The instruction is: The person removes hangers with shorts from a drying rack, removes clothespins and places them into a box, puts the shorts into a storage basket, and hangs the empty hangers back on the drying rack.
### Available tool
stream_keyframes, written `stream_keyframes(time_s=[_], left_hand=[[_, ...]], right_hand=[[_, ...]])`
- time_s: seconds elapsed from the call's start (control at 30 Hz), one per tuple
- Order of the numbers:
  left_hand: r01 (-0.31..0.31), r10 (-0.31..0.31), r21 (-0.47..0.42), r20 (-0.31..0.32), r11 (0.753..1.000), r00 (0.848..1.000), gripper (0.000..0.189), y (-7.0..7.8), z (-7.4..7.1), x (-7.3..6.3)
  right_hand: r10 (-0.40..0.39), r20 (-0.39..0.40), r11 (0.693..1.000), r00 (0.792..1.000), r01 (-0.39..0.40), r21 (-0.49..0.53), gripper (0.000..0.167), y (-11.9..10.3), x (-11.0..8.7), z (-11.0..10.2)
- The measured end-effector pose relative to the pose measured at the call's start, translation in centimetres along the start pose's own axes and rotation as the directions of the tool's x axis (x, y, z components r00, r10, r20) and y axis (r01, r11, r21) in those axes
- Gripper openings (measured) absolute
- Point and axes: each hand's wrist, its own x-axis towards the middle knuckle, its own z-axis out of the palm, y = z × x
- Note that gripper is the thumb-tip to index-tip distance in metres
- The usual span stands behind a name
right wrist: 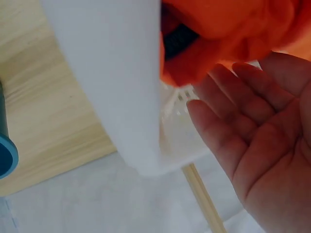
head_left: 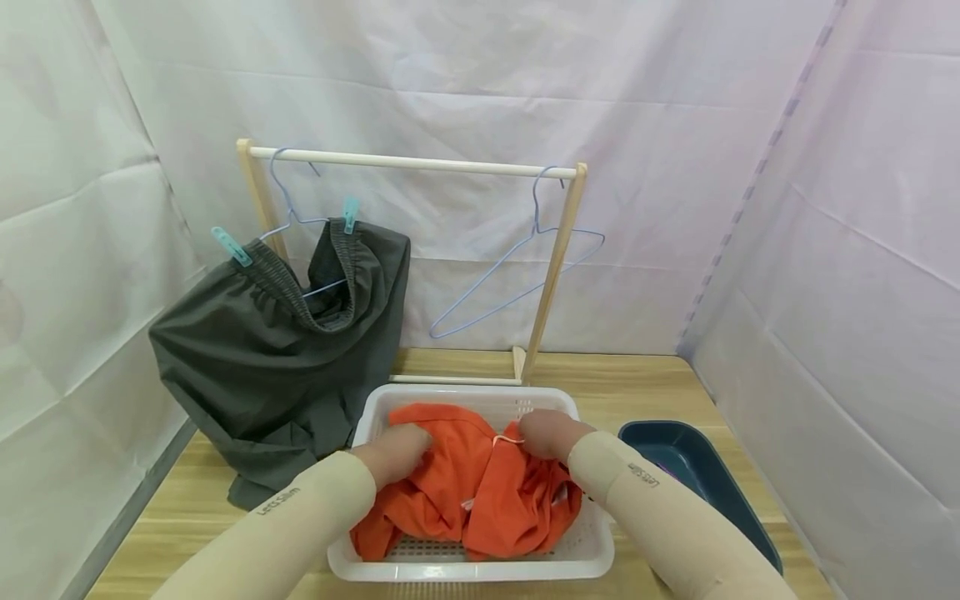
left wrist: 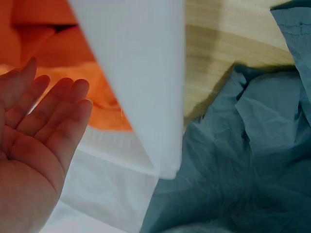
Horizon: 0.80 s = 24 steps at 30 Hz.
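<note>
An orange garment (head_left: 450,483) with a white drawstring lies bunched in a white plastic basket (head_left: 472,572). My left hand (head_left: 401,452) reaches over the basket's left side to the garment. In the left wrist view its fingers are loosely extended, their tips against the orange cloth (left wrist: 97,94). At the upper right of the garment, near the drawstring, is my right hand (head_left: 546,432). Its fingers reach up to the cloth's lower edge in the right wrist view, palm bare. A dark label (right wrist: 180,41) shows inside a fold there.
Behind the basket stands a wooden rack (head_left: 412,162). Dark grey pants (head_left: 300,367) hang on its left from a hanger with blue clothespins (head_left: 351,214), draping beside the basket. A bare blue hanger (head_left: 487,271) hangs at right. A dark blue tray (head_left: 705,462) lies right of the basket.
</note>
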Motion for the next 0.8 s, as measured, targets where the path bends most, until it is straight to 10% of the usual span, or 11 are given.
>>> stream_keyframes(time_s=[0.37, 0.8], left_hand=[[-0.023, 0.013, -0.065, -0.155, 0.998, 0.988, 0.031, -1.1, -2.7, -2.4], [-0.035, -0.013, -0.105, -0.429, 0.994, 0.903, 0.037, -1.9, -2.1, -5.8]], right_hand=[[0.000, -0.185, 0.981, 0.983, 0.036, 0.193, 0.029, 2.0, -3.1, -1.6], [0.162, -0.367, 0.940, 0.916, -0.031, 0.339, 0.032, 3.7, -7.3, -0.1]])
